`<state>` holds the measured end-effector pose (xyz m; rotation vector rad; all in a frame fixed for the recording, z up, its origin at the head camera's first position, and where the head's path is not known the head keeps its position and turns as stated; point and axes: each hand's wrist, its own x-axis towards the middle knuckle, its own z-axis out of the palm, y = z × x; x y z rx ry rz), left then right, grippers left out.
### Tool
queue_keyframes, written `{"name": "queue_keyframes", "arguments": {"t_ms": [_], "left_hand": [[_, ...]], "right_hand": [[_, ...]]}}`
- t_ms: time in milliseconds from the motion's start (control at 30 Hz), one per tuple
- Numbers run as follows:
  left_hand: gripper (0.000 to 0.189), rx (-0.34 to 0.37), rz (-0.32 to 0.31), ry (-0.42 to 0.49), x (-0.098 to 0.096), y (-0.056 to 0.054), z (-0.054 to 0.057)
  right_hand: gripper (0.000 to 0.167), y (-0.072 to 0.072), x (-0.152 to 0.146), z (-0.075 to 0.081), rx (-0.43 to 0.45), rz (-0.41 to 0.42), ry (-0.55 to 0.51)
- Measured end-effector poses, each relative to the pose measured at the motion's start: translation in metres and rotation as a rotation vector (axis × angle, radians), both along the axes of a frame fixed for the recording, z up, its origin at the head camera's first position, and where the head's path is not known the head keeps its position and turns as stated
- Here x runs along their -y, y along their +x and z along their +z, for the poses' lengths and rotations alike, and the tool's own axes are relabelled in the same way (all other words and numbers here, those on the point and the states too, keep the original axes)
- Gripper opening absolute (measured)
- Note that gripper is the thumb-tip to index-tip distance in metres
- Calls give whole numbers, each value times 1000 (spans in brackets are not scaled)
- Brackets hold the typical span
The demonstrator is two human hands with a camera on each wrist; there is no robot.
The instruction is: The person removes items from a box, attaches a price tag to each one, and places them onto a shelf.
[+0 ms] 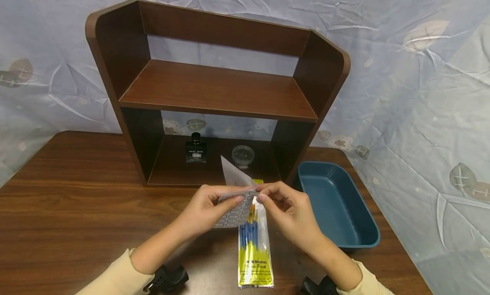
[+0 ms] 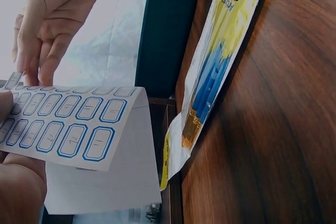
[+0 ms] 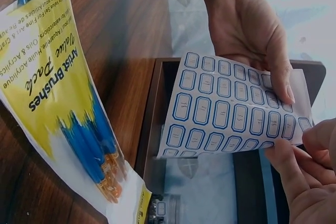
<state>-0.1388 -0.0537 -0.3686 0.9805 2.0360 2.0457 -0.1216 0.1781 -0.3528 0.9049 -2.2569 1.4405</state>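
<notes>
My left hand [image 1: 208,208] grips a folded sheet of blue-bordered sticker labels [image 1: 237,210], thumb on the printed face. At the sheet's upper edge, the thumb and fingertips of my right hand [image 1: 289,208] pinch a single label [image 2: 14,80], which stands partly lifted off its backing in the left wrist view. In the right wrist view that same label [image 3: 304,124] tilts up at the corner beside the right fingers. Beneath both hands, a clear and yellow pack of artist brushes [image 1: 254,261] with blue handles lies on the table.
A brown two-tier shelf [image 1: 218,89] stands at the back. On its lower tier are a dark perfume bottle [image 1: 196,149] and a round clear container [image 1: 243,154], each bearing a small label. A blue-green bin [image 1: 337,201] sits at the right of the wooden table [image 1: 76,210].
</notes>
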Motion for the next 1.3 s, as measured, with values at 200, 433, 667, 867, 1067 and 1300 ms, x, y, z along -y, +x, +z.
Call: {"name": "queue_keyframes", "arguments": {"t_ms": [200,433,667,867,1067,1300], "left_hand": [[31,-23,18,-17,1,0,0],[31,-24,25,-2,1,2,-2],[32,69,43,9,11,4,-3],[36,279,146,-38,36,4,-1],[44,395,217,-51,67,3,-7],[46,450,319,-155,101,0,-16]], "right_hand": [[6,0,0,-2,22,21,-1],[6,2,-2,-3,91,29,2],[2,4,-1,-4,150,25,-38],[6,5,-3,-7,196,-69,-33],[4,4,-7,-10,231,-119,8],[6,2,-12,-12,286,-129,19]]}}
